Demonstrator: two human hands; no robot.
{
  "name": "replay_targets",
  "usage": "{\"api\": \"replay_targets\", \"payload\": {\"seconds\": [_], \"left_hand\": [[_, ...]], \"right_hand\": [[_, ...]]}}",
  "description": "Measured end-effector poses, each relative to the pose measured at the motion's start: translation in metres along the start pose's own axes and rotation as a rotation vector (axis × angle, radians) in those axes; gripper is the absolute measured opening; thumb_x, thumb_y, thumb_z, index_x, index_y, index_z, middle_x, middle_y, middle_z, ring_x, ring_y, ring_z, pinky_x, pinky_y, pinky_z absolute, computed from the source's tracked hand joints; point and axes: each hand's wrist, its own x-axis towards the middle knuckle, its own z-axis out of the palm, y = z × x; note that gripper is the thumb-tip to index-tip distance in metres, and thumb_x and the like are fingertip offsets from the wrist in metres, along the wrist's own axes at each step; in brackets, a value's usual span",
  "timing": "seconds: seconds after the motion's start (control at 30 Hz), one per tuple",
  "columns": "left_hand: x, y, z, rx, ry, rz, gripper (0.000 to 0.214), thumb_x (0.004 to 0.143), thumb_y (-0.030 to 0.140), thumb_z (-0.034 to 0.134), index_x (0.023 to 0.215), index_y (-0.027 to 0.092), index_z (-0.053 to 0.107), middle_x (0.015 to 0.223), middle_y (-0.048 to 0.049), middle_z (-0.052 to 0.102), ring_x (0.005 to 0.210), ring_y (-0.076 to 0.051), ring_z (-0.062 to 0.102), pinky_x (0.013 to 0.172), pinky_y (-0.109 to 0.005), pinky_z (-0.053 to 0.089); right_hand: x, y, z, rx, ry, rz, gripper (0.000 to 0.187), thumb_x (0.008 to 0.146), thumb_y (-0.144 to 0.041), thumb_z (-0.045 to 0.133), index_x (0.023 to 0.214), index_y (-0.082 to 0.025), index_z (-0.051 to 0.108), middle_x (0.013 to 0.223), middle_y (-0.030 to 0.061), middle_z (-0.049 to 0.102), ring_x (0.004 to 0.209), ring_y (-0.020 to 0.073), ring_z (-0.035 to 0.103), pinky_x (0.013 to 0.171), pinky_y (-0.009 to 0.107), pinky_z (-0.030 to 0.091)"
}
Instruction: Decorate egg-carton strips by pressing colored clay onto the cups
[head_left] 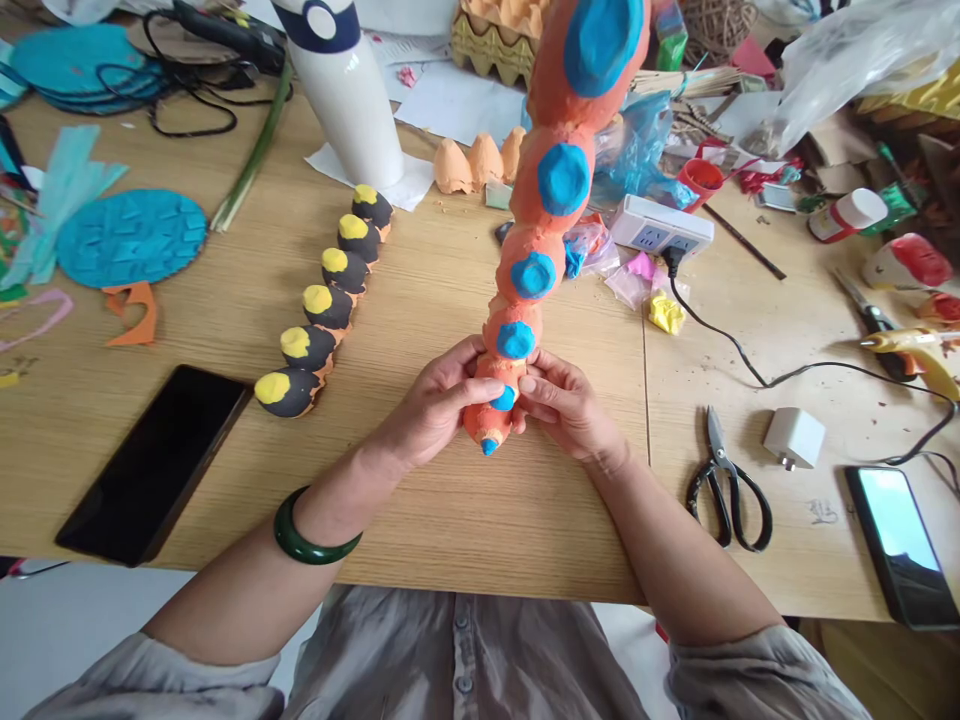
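Observation:
Between my hands stands a long, bumpy orange craft strip (529, 262) with blue clay dots down its front. It looks like a row of egg-carton cups coated in clay, and its far end runs out of the top of the view. My left hand (439, 405) grips the near end from the left, thumb by a small blue dot. From the right, my right hand (562, 405) pinches the same end with thumb and fingers. On the table to the left lies a similar black strip (328, 307) with yellow clay tops.
A dark tablet (157, 465) lies at the left, near a blue oval piece (131, 237). Behind stands a white tumbler (349, 105). At right are a power strip (660, 226) with its cord, scissors (724, 485), a white adapter (793, 437) and a phone (904, 545).

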Motion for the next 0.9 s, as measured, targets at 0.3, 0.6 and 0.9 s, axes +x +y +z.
{"api": "replay_targets", "payload": {"seconds": [0.3,0.6,0.9], "left_hand": [[-0.0001,-0.0001,-0.0012,-0.019,-0.016,0.016,0.034,0.085,0.033,0.07,0.115,0.017,0.064,0.098,-0.0071,0.075,0.066,-0.02,0.073,0.055,-0.031,0.057],[0.0008,-0.0036,0.0011,0.056,0.086,0.046,0.021,0.081,0.023,0.072,0.1,0.016,0.066,0.076,0.0012,0.069,0.053,-0.015,0.067,0.047,-0.026,0.053],[-0.0005,0.0042,0.0024,-0.043,0.009,-0.003,0.034,0.089,0.039,0.07,0.114,0.015,0.067,0.092,-0.0084,0.078,0.067,-0.023,0.075,0.056,-0.032,0.059]], "right_hand": [[-0.001,-0.0013,0.0051,-0.015,0.024,0.008,0.038,0.08,-0.038,0.092,0.099,-0.018,0.066,0.066,-0.0092,0.061,0.043,0.0038,0.044,0.05,0.021,0.059],[0.0002,0.0004,0.0083,-0.067,0.041,0.058,0.043,0.078,-0.04,0.094,0.1,-0.017,0.065,0.078,-0.0016,0.073,0.063,0.0132,0.072,0.053,0.023,0.061],[0.0002,-0.0012,0.0027,0.031,0.043,0.049,0.036,0.08,-0.04,0.09,0.097,-0.018,0.067,0.055,-0.0132,0.047,0.042,0.0035,0.025,0.05,0.021,0.055]]}}
